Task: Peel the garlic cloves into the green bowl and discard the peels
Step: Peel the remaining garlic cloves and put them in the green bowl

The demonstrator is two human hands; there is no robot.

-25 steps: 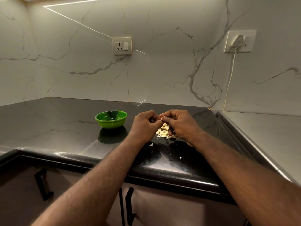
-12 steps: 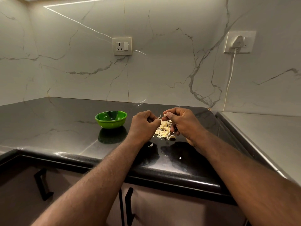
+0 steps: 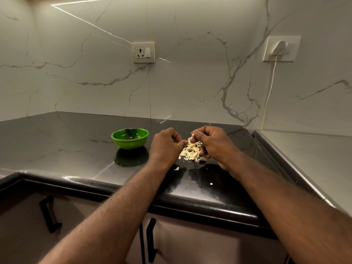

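Right hand pinching a garlic clove, left hand curled beside, peels below (green bowl leftward)

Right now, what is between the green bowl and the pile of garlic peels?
The left hand is between the green bowl and the pile of garlic peels, seen in the head view.

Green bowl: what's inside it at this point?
The far inner wall of the green bowl shows only glossy green with dark reflections; no garlic clove is visible. The near wall hides the bottom, so cloves could lie there unseen.
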